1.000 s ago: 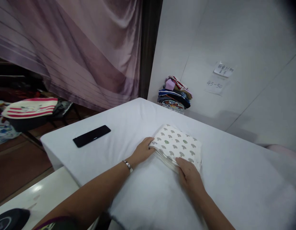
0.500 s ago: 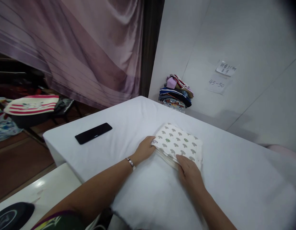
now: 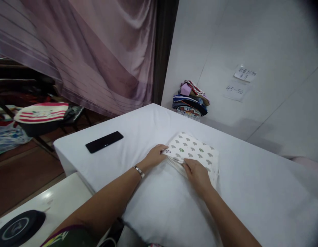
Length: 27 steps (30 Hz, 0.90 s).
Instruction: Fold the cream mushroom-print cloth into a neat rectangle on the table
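A folded white cloth [image 3: 192, 147] with grey mushroom shapes and a few green marks lies flat on the white-covered table [image 3: 138, 137]. Its layered near edge faces me. My left hand [image 3: 156, 155] pinches the cloth's left corner between thumb and fingers; a metal bracelet circles that wrist. Farther right along the same edge, my right hand [image 3: 197, 173] grips the layers, thumb beneath and fingers on top. What kind of cloth item it is cannot be made out while it is folded.
A black phone [image 3: 104, 141] lies on the table's left part. Behind the far edge rises a stack of folded clothes [image 3: 191, 99] by the wall with paper notes [image 3: 234, 90]. At lower left, a round black object [image 3: 19, 228] rests on a white surface. A pink curtain [image 3: 110, 51] hangs behind.
My right hand has slid left along the cloth's near edge, closer to my left hand. My left hand keeps its hold on the corner. The whole view has shifted slightly.
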Tool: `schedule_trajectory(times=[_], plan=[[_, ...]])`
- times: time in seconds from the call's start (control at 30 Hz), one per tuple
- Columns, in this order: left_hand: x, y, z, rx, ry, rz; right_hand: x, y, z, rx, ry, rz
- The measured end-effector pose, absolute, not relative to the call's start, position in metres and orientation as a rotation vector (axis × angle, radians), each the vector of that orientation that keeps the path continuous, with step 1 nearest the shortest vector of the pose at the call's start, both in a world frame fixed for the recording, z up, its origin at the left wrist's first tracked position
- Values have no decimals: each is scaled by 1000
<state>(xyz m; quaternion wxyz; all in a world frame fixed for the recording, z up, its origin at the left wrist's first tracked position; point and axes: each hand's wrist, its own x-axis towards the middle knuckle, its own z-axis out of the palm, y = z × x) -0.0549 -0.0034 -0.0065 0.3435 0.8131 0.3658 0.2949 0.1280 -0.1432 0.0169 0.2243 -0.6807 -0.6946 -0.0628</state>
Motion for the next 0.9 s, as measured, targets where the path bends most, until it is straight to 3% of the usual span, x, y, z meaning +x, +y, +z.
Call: schedule_trajectory(times=[0.43, 0.9], plan=[[-60, 3, -5, 2061, 822, 723, 133, -142, 2, -1637, -1995, -256], [-58, 0, -3, 2080, 878, 742, 121, -143, 6, -1813, -2120, -375]])
